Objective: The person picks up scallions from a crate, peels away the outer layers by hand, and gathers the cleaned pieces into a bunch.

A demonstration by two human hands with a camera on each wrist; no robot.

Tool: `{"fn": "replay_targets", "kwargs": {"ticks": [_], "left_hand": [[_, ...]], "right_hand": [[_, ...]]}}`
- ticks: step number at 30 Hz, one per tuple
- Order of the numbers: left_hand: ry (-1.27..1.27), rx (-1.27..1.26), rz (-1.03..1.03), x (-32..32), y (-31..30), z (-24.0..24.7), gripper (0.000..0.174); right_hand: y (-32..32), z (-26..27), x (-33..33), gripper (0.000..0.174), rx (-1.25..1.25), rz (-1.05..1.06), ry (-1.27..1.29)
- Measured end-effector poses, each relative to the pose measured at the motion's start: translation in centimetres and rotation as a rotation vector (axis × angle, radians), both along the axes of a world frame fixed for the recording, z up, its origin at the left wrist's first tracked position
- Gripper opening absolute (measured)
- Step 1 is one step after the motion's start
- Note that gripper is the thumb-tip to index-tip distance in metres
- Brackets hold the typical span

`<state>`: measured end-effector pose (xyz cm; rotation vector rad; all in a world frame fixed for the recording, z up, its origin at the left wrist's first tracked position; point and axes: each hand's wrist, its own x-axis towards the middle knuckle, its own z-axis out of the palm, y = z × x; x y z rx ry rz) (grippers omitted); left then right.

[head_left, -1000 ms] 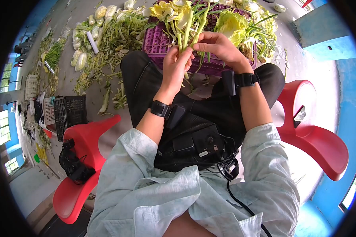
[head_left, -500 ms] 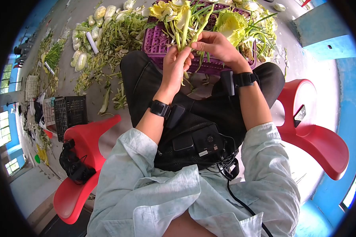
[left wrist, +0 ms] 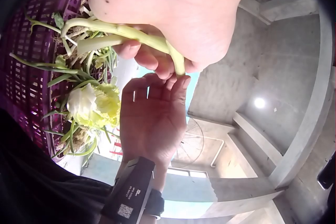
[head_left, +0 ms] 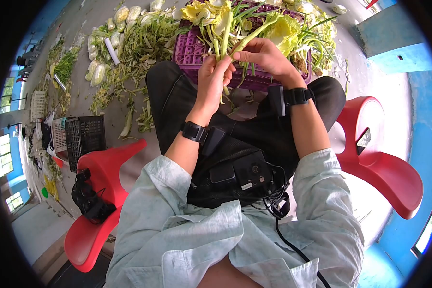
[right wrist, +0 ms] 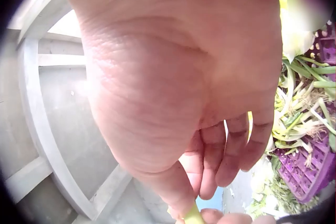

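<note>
In the head view the left hand grips the lower ends of pale green stalks over the crate's near edge. One stalk points up and away; another stalk leans right, its base pinched between thumb and fingers of the right hand. The hands meet at the thumbs. Seen from the left wrist, a bent stalk runs beneath the left hand to the fingertips of the right hand. In the right wrist view only a short stalk piece shows below the right hand.
A purple crate holds yellow-green leaves and green onions. Leaf trimmings and cabbages lie on the floor at left. Red seats flank the person; a black basket stands at left.
The stalk at the right hand has swung from nearly upright down to the right, its base still between the fingers. Both hands have hardly moved.
</note>
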<state>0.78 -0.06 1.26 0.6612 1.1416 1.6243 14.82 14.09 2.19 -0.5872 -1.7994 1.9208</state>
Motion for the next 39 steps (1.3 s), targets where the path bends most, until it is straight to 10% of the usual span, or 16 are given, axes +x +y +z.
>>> {"fn": "replay_targets", "kwargs": {"ticks": [39], "left_hand": [[-0.037,-0.024,-0.008,0.2,0.0,0.3,0.019]], "right_hand": [[-0.3,1.4,0.4,0.021,0.03,-0.021,-0.026]]}}
